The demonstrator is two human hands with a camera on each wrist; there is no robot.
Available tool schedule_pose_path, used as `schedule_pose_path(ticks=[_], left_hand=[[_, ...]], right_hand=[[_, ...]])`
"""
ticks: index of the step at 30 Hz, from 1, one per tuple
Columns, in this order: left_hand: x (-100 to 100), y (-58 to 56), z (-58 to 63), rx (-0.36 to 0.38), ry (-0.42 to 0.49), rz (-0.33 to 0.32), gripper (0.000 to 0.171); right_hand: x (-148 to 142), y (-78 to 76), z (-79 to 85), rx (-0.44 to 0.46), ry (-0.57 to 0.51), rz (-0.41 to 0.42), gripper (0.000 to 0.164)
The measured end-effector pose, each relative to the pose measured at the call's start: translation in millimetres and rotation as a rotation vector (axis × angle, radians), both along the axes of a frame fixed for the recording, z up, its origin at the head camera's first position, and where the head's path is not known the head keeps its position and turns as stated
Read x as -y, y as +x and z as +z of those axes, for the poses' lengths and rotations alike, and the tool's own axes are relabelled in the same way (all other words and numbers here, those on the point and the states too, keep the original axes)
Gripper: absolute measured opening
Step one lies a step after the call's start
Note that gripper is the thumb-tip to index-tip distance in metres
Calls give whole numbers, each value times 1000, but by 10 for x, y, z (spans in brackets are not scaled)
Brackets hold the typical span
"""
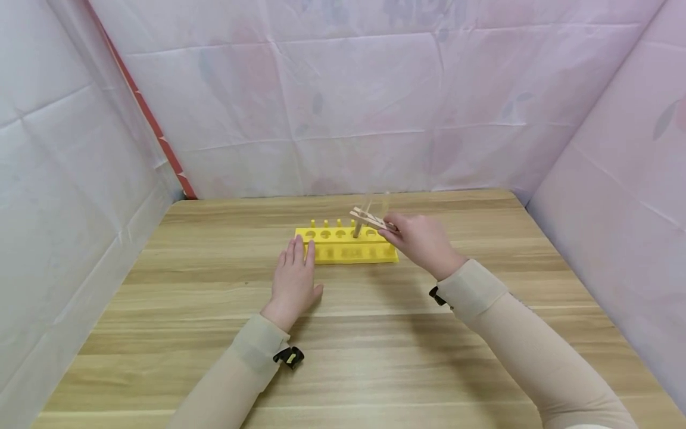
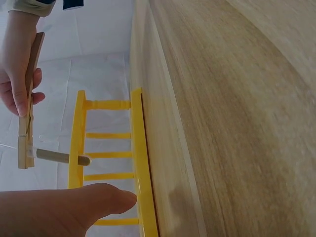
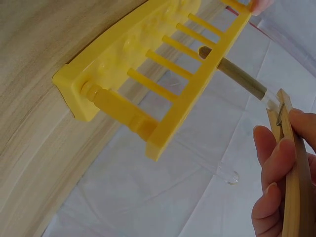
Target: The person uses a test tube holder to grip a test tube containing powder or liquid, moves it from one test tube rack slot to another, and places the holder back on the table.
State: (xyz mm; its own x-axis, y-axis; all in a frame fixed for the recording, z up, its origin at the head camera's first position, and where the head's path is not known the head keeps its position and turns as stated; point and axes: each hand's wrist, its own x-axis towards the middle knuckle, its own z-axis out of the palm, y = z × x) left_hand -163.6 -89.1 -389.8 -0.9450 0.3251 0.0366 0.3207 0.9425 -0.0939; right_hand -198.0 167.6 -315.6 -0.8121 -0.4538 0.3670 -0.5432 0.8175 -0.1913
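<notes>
A yellow test tube rack (image 1: 354, 257) stands upright on the table. My left hand (image 1: 293, 280) lies at its left end, fingers straight against the front edge of the top plate. In the left wrist view the thumb (image 2: 111, 197) overlaps the rack. My right hand (image 1: 423, 241) grips a wooden test tube clamp (image 3: 292, 182) above the rack's right part. Held in the clamp's jaws is a glass test tube (image 3: 242, 78) with grey-brown contents. This tube leans slightly, and its rounded bottom pokes through a hole in the top plate.
A second, clear test tube (image 3: 213, 166) rises from the rack's right end. Several yellow pegs (image 1: 326, 223) line the rack's back. The wooden table (image 1: 214, 298) reaches back to pale cloth walls (image 1: 354, 89), with a red strip (image 1: 145, 110) at the left corner.
</notes>
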Motion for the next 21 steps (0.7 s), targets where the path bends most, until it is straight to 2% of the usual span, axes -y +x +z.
schedule_pose_path(ticks=[5,17,21], left_hand=[[-8,4,5,-2,0,1,98],[-26,5,0,-43,5,-9,98],[-28,15,-10,-30,7,-7,97]], right_hand=[[4,-4,-26,31,-20,-6,16],[-11,-36,-100,21,-29,-9,18],[-11,-45,-137,39,-17,-20,18]])
